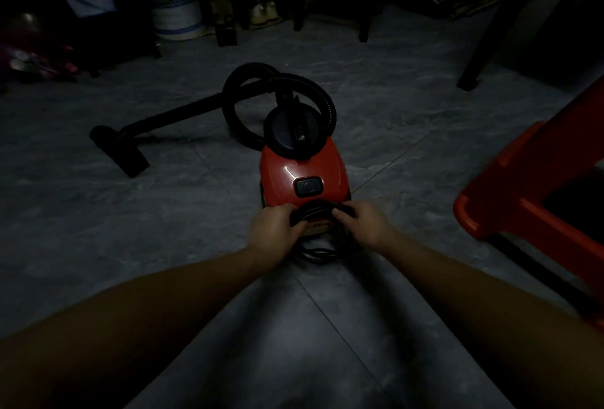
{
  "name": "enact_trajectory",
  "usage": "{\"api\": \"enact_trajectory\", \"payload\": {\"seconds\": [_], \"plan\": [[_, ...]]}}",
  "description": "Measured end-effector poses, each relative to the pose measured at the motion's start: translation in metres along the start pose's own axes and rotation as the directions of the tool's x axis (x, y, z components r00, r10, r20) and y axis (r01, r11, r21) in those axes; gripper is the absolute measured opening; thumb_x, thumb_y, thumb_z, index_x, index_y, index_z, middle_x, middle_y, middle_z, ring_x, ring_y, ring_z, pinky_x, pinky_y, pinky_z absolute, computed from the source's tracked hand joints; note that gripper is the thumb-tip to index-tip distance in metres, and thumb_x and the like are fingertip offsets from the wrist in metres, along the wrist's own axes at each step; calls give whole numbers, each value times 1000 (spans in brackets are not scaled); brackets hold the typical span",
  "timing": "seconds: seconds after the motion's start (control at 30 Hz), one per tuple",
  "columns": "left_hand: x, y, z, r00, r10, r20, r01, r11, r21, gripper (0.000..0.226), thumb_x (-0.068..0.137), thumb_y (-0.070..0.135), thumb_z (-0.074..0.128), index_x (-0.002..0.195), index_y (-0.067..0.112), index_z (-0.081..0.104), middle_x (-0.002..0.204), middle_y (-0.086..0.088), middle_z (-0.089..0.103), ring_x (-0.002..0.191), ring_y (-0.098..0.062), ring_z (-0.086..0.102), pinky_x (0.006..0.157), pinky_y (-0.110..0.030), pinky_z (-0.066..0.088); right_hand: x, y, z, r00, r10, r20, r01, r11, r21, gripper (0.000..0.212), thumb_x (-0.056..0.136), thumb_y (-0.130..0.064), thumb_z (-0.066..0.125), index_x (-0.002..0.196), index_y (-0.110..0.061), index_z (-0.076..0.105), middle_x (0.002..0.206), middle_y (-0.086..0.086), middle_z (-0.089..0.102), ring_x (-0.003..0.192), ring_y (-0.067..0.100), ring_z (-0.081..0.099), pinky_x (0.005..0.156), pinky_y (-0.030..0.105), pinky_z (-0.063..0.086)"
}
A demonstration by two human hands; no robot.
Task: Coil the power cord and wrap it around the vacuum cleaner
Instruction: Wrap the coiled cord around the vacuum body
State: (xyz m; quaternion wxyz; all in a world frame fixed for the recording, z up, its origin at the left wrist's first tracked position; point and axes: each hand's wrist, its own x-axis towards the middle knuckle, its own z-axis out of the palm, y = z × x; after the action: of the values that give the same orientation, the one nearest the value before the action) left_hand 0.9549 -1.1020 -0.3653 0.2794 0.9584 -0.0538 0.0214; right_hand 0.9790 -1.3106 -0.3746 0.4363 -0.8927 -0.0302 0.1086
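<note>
A small red vacuum cleaner (304, 170) stands on the grey tiled floor in the middle of the dim head view. Its black hose (284, 81) loops behind it, and the wand ends in a floor nozzle (121, 150) at the left. The black power cord (318, 209) lies in several loops across the near end of the body, and more loops hang to the floor below (322, 253). My left hand (274, 229) grips the coil on its left side. My right hand (362, 224) grips it on the right.
A red plastic stool (536, 186) stands close on the right. Dark table or chair legs (490, 45) rise at the back right. Bags, a white striped bucket (176, 21) and other clutter line the far wall.
</note>
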Motion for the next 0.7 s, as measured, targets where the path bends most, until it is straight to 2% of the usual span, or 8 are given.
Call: {"api": "enact_trajectory", "payload": {"seconds": [0.1,0.17,0.27,0.37,0.47,0.53,0.63,0.7], "plan": [[-3,-4,3,996,-80,49,79,997,24,23,86,36,69,95,15,71,87,-3,73,77,-21,69,70,-37,57,1,0,5,999,37,15,-37,999,-31,27,97,-33,60,106,-10,71,93,2,72,84,17,66,70,23,50],[-2,-8,1,982,-163,95,163,987,-2,24,83,40,71,89,17,70,79,0,71,70,-18,68,68,-40,58,4,-2,10,999,36,-1,-36,997,-65,28,96,-34,60,104,-10,72,90,4,71,81,17,65,66,24,44],[1,-10,-3,969,-221,111,222,975,2,25,81,44,72,83,19,71,73,2,69,67,-16,67,65,-35,57,8,-4,14,997,70,-12,-71,996,-59,30,96,-36,61,99,-9,72,87,7,71,78,18,64,65,25,43],[0,-10,-1,968,-215,129,217,976,-4,23,82,43,71,86,21,71,74,4,70,69,-15,67,67,-35,58,8,-4,15,996,78,-48,-82,994,-67,29,95,-37,61,99,-11,73,88,7,72,80,19,65,69,26,46],[-3,-6,2,965,-212,157,222,974,-50,23,83,38,72,91,16,70,78,5,68,73,-15,67,70,-34,57,5,-4,17,993,83,-87,-89,993,-72,26,95,-34,62,98,-11,74,80,0,66,74,15,61,60,22,40],[-7,-5,2,966,-212,148,220,975,-39,21,83,36,73,89,16,69,76,7,63,71,-13,63,63,-27,50,2,-1,21,991,100,-93,-102,995,-22,22,95,-33,64,93,-13,74,76,-2,65,72,15,61,59,23,40],[-15,-6,2,975,-188,121,193,981,-33,20,83,36,74,88,18,67,70,12,56,66,-9,57,52,-21,37,-3,4,25,991,111,-74,-108,993,39,19,94,-32,64,89,-16,73,75,-3,66,74,17,64,69,26,45],[-18,-9,4,980,-166,109,170,985,-28,24,80,41,75,85,19,67,68,13,56,68,-12,62,53,-23,39,-6,5,27,991,115,-66,-112,992,52,18,95,-32,64,88,-17,72,75,-2,67,74,17,64,69,26,45]]}}
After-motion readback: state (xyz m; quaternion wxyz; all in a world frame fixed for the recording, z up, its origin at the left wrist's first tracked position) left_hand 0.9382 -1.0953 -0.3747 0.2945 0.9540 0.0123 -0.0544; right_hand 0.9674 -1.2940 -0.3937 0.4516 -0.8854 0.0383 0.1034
